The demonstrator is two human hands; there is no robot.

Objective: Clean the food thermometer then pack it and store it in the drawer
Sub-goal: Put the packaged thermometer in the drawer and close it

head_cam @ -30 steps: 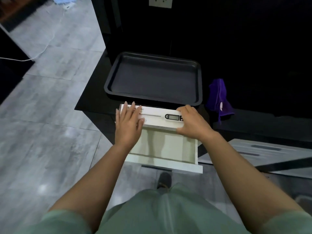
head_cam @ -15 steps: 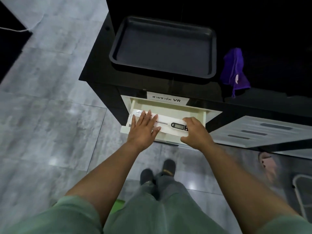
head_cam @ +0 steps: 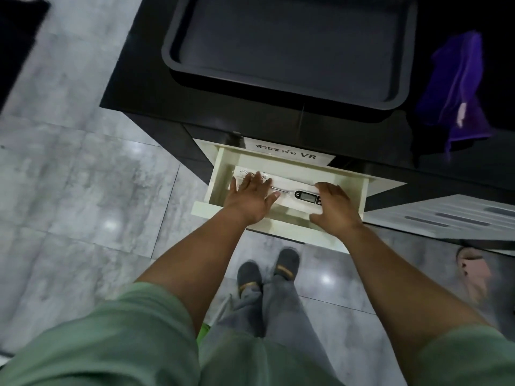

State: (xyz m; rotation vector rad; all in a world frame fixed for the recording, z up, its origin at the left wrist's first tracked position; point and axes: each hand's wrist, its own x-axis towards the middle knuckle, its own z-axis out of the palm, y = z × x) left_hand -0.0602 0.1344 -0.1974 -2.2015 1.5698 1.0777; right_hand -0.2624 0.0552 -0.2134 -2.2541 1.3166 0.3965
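The food thermometer (head_cam: 306, 195), black with a grey display and a thin metal probe, lies in its white package (head_cam: 288, 181) inside the open cream drawer (head_cam: 216, 178). My left hand (head_cam: 250, 200) rests flat on the package's left half with the fingers spread, covering the probe tip. My right hand (head_cam: 335, 210) curls over the package's right end, with the thumb at its near edge and the fingers hiding the thermometer's end.
A black tray (head_cam: 292, 51) sits on the black cabinet top above the drawer, and a purple cloth (head_cam: 454, 87) hangs at its right. A white label (head_cam: 287, 155) is over the drawer. Another pale drawer front (head_cam: 446, 218) juts out at right. Someone's foot (head_cam: 473, 271) stands on the floor.
The package went from the level of the drawer's front rim down into the drawer. My head moved forward and now looks more steeply down.
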